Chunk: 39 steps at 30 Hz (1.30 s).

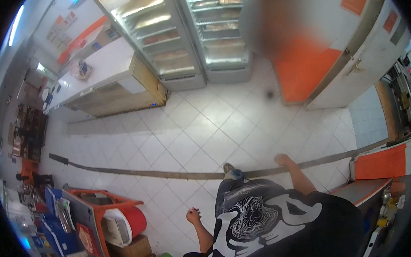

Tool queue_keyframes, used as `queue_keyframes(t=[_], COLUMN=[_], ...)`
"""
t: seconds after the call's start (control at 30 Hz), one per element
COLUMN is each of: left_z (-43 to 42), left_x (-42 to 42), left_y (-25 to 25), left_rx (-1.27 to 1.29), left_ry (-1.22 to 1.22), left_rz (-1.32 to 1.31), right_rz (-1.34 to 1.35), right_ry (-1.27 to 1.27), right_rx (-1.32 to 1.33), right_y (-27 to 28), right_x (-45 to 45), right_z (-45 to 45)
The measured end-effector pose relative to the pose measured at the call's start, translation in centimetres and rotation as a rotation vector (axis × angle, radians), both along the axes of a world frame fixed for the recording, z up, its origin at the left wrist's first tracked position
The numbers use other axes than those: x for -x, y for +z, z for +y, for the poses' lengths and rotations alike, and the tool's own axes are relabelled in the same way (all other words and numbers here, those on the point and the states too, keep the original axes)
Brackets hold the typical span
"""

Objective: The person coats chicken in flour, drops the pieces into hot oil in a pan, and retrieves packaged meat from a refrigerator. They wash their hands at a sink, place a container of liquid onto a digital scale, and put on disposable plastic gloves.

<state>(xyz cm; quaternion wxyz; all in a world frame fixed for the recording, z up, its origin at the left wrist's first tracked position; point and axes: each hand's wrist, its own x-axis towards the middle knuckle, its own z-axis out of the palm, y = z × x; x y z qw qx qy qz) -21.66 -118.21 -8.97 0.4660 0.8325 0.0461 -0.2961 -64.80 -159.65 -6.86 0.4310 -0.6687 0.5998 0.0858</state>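
Orange-white wall (301, 75) blurred near top; upright fridges (180, 82) cut off by top edge, shelf contents (162, 38) perhaps packets, unclear.

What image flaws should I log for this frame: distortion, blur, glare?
Head view: strong fisheye bending, black corners; a smooth round blur hides the area above the bright orange lower wall panel; pale glare on the white tiled floor; lit shelves wash out in the grey glass-door fridges; small dark smudge on the floor, cause unclear.
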Motion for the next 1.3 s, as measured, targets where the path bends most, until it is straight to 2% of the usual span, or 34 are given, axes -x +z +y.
queue_keyframes(t=[0.07, 0.1, 0.13, 0.2, 0.27, 0.3, 0.4, 0.47, 0.5, 0.53, 0.57, 0.6, 0.63, 0.67, 0.7, 0.77, 0.83, 0.93, 1.07, 1.17, 1.3], left_z=[-7.4, -11.1, -14.7, -22.2, -28.8, -31.0, -35.3, -35.9, -36.0, -35.7, -34.8, -33.4, -33.9, -34.7, -35.3, -36.3, -37.6, -39.7, -41.3, -41.8, -42.5], left_x=[-6.4, -9.0, -11.0, -13.9, -16.7, -17.8, -20.7, -22.3, -23.2, -23.2, -23.5, -24.0, -22.5, -22.1, -21.9, -22.5, -23.2, -24.8, -27.2, -29.3, -34.4], left_y=[-3.2, -2.5, -1.1, 4.1, 8.2, 9.6, 11.4, 8.7, 6.9, 7.3, 3.9, 1.0, 3.6, 4.4, 4.5, 3.8, 4.1, 4.4, 3.9, 3.1, 1.8], left_rx=[0.158, 0.211, 0.250, 0.201, 0.283, 0.324, 0.269, 0.258, 0.243, 0.236, 0.312, 0.325, 0.067, -0.014, -0.045, -0.071, -0.087, -0.090, -0.077, -0.061, -0.015], left_ry=[-0.006, -0.081, -0.157, -0.381, -0.452, -0.486, -0.519, -0.483, -0.455, -0.390, -0.343, -0.316, -0.172, -0.140, -0.119, -0.103, -0.094, -0.077, -0.096, -0.137, -0.205], left_rz=[-0.055, -0.047, -0.032, -0.171, -0.104, -0.068, -0.067, -0.100, -0.107, 0.010, -0.053, 0.032, 0.189, 0.244, 0.291, 0.341, 0.357, 0.373, 0.381, 0.380, 0.334], right_rz=[-0.040, -0.053, -0.074, -0.128, -0.225, -0.229, -0.342, -0.480, -0.487, -0.596, -0.614, -0.627, -0.635, -0.722, -0.747, -0.745, -0.891, -0.965, -0.878, -0.890, -0.868], right_ry=[-0.164, -0.247, -0.184, -0.056, -0.298, -0.250, -0.111, -0.067, 0.069, 0.133, 0.077, 0.114, 0.150, 0.072, 0.017, -0.121, -0.166, -0.302, -0.440, -0.464, -0.460], right_rx=[-0.074, -0.118, -0.070, 0.013, 0.028, 0.067, 0.179, 0.247, 0.423, 0.419, 0.542, 0.704, 0.861, 0.748, 0.698, 0.971, 1.219, 1.154, 1.186, 1.241, 1.159], right_y=[3.1, 4.2, 4.6, 2.6, 10.5, 11.2, 12.6, 15.1, 14.5, 15.1, 18.9, 20.5, 21.8, 24.5, 26.2, 29.9, 33.9, 37.2, 36.0, 35.6, 36.2], right_x=[-2.1, -2.7, -3.6, -5.9, -13.2, -16.0, -24.2, -31.0, -34.2, -37.5, -41.5, -44.9, -47.7, -50.7, -53.7, -59.1, -62.6, -66.4, -68.3, -68.7, -68.1], right_z=[-3.8, -5.5, -7.7, -14.1, -18.5, -22.0, -32.4, -39.8, -44.5, -48.9, -50.8, -54.4, -57.8, -60.5, -64.0, -68.6, -71.7, -73.0, -74.8, -74.9, -73.0])
